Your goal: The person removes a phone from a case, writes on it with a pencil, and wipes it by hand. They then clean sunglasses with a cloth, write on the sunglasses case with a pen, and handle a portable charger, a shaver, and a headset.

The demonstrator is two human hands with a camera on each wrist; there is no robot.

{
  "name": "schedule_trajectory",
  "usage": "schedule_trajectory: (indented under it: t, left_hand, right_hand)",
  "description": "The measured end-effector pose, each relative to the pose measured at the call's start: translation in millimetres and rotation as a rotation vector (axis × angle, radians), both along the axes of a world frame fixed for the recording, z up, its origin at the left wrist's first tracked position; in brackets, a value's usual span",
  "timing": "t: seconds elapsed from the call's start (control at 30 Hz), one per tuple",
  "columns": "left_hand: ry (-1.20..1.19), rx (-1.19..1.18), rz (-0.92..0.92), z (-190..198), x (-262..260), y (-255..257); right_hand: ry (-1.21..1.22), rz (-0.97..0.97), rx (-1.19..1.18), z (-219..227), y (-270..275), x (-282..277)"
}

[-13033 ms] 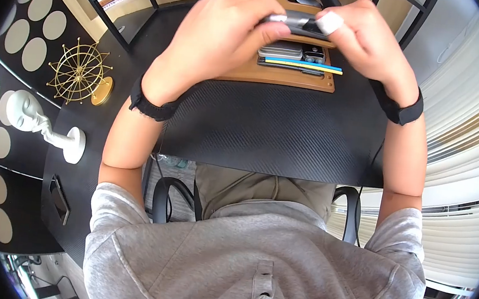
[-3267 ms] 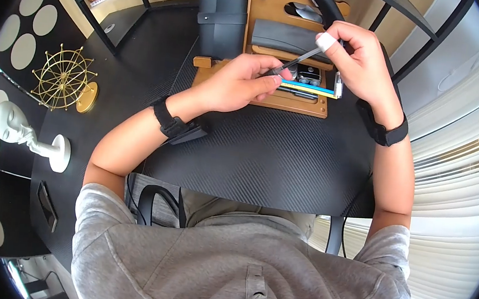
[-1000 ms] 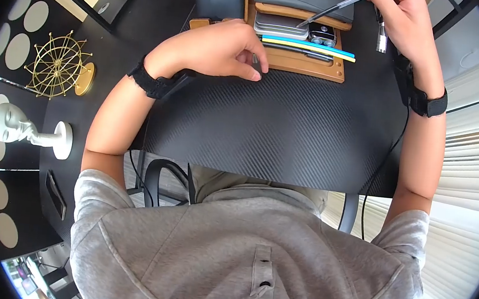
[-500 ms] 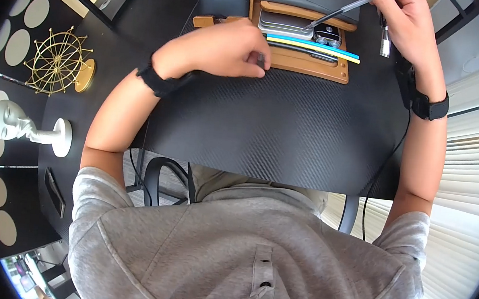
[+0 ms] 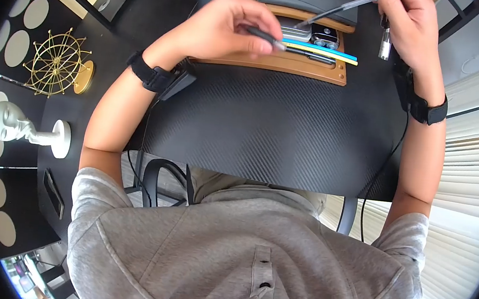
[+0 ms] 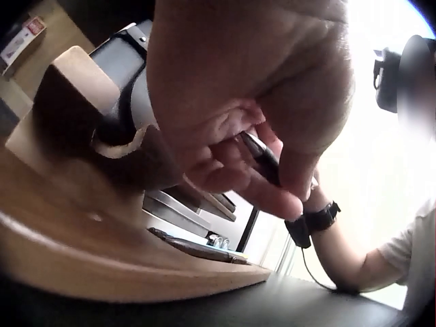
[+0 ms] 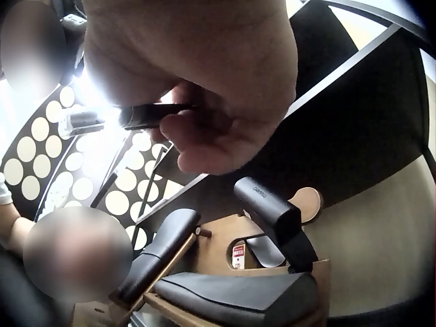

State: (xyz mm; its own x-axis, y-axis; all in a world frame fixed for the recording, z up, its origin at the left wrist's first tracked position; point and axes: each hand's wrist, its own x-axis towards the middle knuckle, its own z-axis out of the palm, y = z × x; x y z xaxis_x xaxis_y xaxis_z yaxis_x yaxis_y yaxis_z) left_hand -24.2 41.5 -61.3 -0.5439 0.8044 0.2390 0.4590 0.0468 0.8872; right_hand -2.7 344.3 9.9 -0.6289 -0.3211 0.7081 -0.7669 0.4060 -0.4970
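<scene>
In the head view, my left hand (image 5: 225, 30) is over the left side of the wooden desk organizer (image 5: 293, 71). Its thumb and fingers pinch a short dark pen section (image 5: 265, 36), whose metal cone (image 6: 251, 142) shows in the left wrist view. At upper right, my right hand (image 5: 410, 24) holds a thin pen refill (image 5: 336, 12) that slants down to the left. That same hand grips a black pen barrel (image 7: 139, 116) with a clear end (image 5: 384, 48). Its fingers partly hide the barrel.
On the organizer are a silver tin (image 5: 298, 32), a small black device (image 5: 325, 35), blue (image 5: 324, 50) and yellow sticks, a black pen (image 5: 314, 57) and a dark case (image 5: 316, 7). A gold wheel ornament (image 5: 57, 61), white bust (image 5: 9, 120) and phone (image 5: 54, 192) stand left.
The pen was together in both hands at first, then the refill stretched between them. Since half a second ago, my left hand has risen from the organizer's front edge; the right has barely moved.
</scene>
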Motion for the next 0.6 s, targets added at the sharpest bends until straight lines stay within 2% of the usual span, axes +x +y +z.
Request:
schedule_trajectory:
  t: [0.07,0.13,0.17,0.23,0.33,0.6]
  left_hand:
    - [-0.003,0.201,-0.042,-1.8,-9.0,-2.8]
    - [0.047,0.291,-0.089,-5.6,-17.0,-9.2]
    - [0.072,0.335,-0.112,-6.4,-19.0,-12.5]
    - [0.055,0.359,-0.156,-0.2,-13.6,-14.0]
    - [0.079,0.401,-0.209,6.1,-7.5,-8.9]
    - [0.090,0.435,-0.227,11.4,-2.0,-8.4]
  right_hand:
    - [0.165,0.008,-0.086,-0.6,-1.9,-0.1]
    - [0.285,0.012,-0.217,-3.6,-3.1,-0.6]
    - [0.327,0.048,-0.202,0.2,1.9,-2.5]
    - [0.285,0.104,-0.292,1.5,2.7,1.0]
    - [0.323,0.184,-0.288,2.7,4.1,1.0]
    - [0.416,0.169,-0.257,3.6,0.4,3.4]
